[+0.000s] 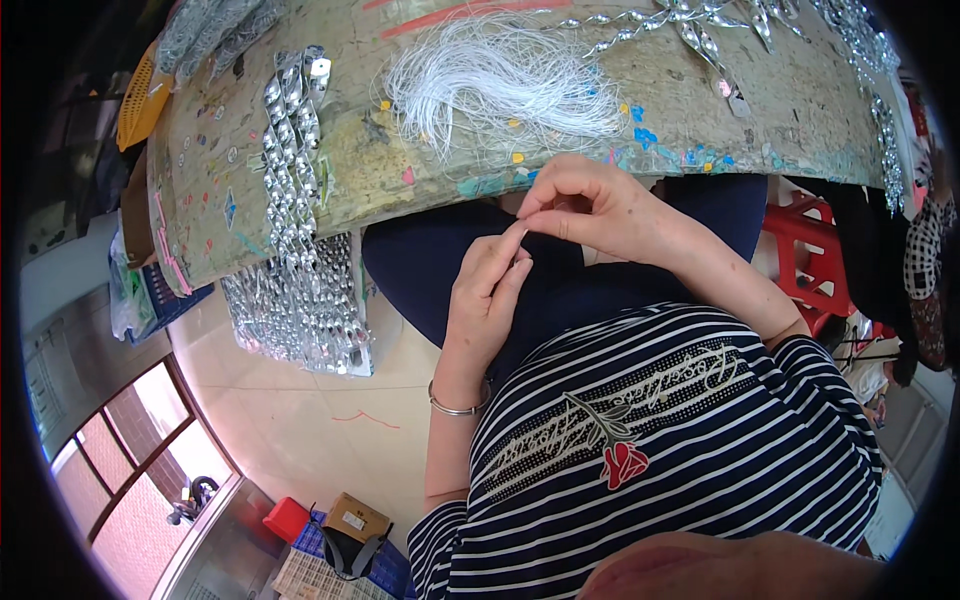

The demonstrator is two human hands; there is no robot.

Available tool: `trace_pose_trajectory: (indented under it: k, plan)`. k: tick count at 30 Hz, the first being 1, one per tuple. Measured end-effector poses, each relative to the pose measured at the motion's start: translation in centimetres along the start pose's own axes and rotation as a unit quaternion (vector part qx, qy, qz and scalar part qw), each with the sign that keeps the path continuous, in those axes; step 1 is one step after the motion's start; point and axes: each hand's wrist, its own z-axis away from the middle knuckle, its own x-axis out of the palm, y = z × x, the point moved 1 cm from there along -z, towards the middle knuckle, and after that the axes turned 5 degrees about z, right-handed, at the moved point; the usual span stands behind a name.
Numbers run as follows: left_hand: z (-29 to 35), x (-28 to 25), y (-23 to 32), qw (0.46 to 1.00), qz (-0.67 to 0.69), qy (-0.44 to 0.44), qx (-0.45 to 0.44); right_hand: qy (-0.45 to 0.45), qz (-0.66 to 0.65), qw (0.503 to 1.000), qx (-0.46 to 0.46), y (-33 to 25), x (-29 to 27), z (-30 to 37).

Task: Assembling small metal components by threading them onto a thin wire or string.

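Observation:
My left hand (486,292) and my right hand (590,208) meet fingertip to fingertip over my lap, just off the near edge of the table. Thumb and forefinger of the right hand are pinched together at the tip of the left forefinger. The left fingers are bent, with the thumb close to them. Anything between the fingers is too small or thin to make out. Beyond the hands, a loose bundle of white string (500,85) lies on the table. Twisted silver foil strips (290,150) lie to its left, and more silver spirals (690,30) lie at the far right.
The worn table (365,170) is dotted with coloured scraps. Silver strips in clear wrapping (300,310) hang or stand below its left edge. A yellow basket (143,100) is at the far left. A red stool (808,255) stands at right; a cardboard box (355,520) sits on crates behind.

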Motion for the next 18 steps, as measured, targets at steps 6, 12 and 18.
trace_pose_trajectory:
  k: [6, 12, 18]
  plan:
    - [0.7, 0.0, 0.4, 1.0, -0.007, -0.005, 0.002, 0.011, -0.008, 0.999, -0.049, 1.0, 0.5, 0.1]
    - [1.1, -0.6, -0.4, 0.997, -0.039, -0.06, 0.01, -0.015, -0.073, 0.997, 0.003, 1.0, 0.8, 0.6]
    - [0.6, -0.1, 0.0, 0.996, 0.052, -0.062, -0.038, -0.023, -0.035, 0.999, -0.011, 1.1, 0.9, 0.7]
